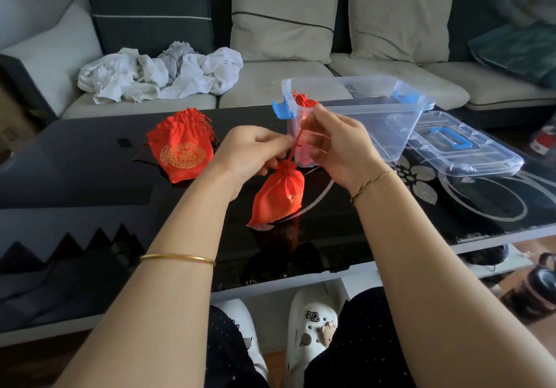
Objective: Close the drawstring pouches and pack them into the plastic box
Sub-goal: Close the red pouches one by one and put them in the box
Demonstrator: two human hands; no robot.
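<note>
A red drawstring pouch (278, 195) hangs over the black table with its neck gathered tight and its bottom corner near the tabletop. My left hand (252, 153) pinches its red cords just above the neck. My right hand (337, 144) pinches the same cords a little higher, to the right. A stack of red pouches with a gold round pattern (182, 147) lies on the table to the left. The clear plastic box (391, 126) with blue latches stands behind my right hand, and a red pouch (304, 100) shows inside its near left corner.
The box's clear lid (463, 150) with a blue handle lies to the right of the box. A sofa with cushions and a heap of white cloth (159, 75) runs behind the table. The table's front edge (391, 263) is close to my knees.
</note>
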